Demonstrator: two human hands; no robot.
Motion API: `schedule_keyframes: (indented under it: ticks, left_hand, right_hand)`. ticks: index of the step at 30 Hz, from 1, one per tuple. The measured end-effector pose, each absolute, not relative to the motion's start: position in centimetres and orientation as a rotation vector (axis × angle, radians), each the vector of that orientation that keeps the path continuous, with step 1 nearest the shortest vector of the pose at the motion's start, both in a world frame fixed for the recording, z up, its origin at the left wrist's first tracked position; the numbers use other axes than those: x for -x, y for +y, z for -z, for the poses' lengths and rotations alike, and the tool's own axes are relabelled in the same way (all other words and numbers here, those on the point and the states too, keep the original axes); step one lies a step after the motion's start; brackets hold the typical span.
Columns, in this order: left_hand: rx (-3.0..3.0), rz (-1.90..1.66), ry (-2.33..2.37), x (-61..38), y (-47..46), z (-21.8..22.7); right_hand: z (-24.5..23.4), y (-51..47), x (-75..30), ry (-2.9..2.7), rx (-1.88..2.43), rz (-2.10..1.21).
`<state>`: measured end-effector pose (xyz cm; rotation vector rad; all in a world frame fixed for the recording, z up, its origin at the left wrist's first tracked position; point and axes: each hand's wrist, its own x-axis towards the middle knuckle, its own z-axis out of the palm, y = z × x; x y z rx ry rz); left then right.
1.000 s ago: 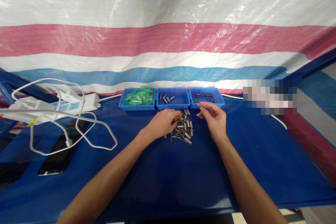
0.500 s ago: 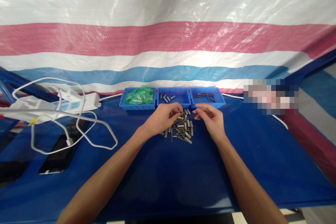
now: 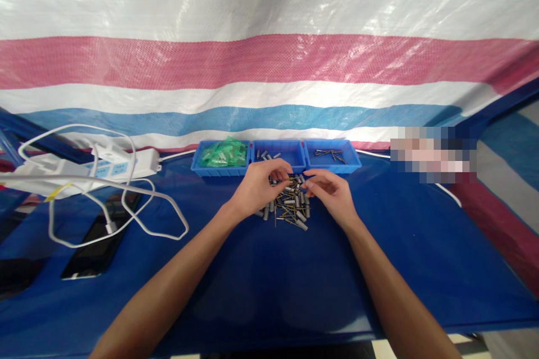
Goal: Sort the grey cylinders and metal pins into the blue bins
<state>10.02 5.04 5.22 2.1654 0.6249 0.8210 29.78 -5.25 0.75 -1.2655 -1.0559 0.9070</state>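
Observation:
A heap of small grey cylinders and thin brass pins (image 3: 290, 210) lies on the blue table cover (image 3: 269, 280). My left hand (image 3: 259, 185) hovers over the heap's left side with fingers curled in a pinch near the middle tray's front rim. My right hand (image 3: 330, 193) reaches in from the right, fingertips pinched at the top of the heap. What either pinch holds is too small to make out. Behind stand three blue trays: one with green bags (image 3: 197, 165), one with grey cylinders (image 3: 290, 151), one with pins (image 3: 351, 161).
A white power strip (image 3: 126, 165) with looping white cables (image 3: 138, 224) lies at the left. A dark phone (image 3: 90, 252) rests flat under the cable. A striped tarp (image 3: 269, 61) hangs behind the trays. A blurred patch sits at the right.
My right hand moved left from the pin tray's front to the heap. My left hand shifted slightly up toward the middle tray. The two hands are now closer together.

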Motion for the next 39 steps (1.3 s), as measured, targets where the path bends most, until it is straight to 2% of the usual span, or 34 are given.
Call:
schedule_keyframes:
  ticks: [39]
  left_hand:
    - [-2.246, -0.744, 0.514, -10.1, 4.7, -5.0]
  right_hand:
    - [0.0, -5.1, -29.7, -1.016, 1.125, -1.021]
